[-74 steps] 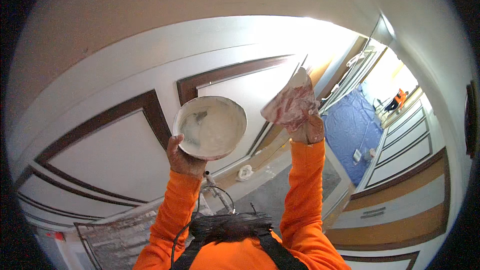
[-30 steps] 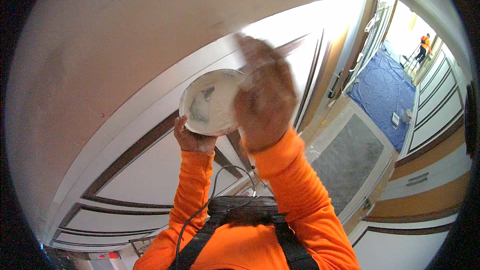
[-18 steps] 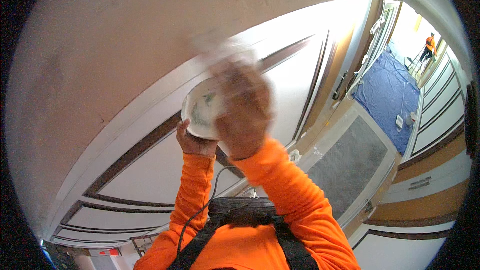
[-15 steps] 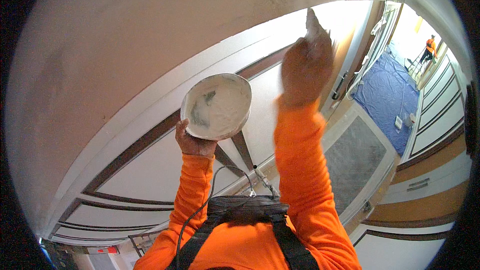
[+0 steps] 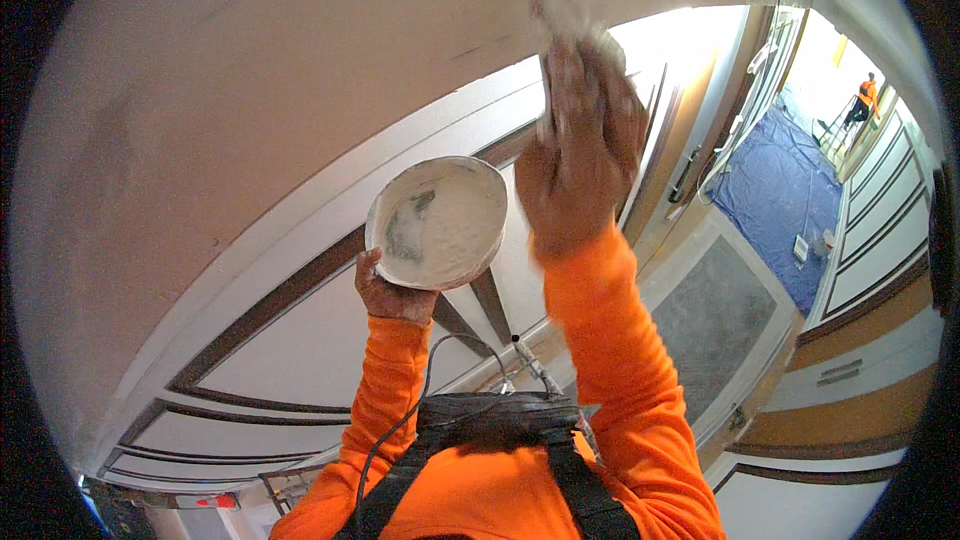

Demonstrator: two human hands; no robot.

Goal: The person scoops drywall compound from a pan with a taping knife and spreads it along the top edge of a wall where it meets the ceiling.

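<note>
White filler coats the round pan [image 5: 437, 223], cupped from below by left hand [image 5: 392, 292]: light, rigid, messy-rimmed. Right hand [image 5: 580, 155] grips a blurred tool.

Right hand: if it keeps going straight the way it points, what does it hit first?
Most likely the white wall surface above the trim. The right hand points up with a pale, blurred tool at its fingers; that tip would meet the surface first, if not touching already. Depth is unclear.
</note>
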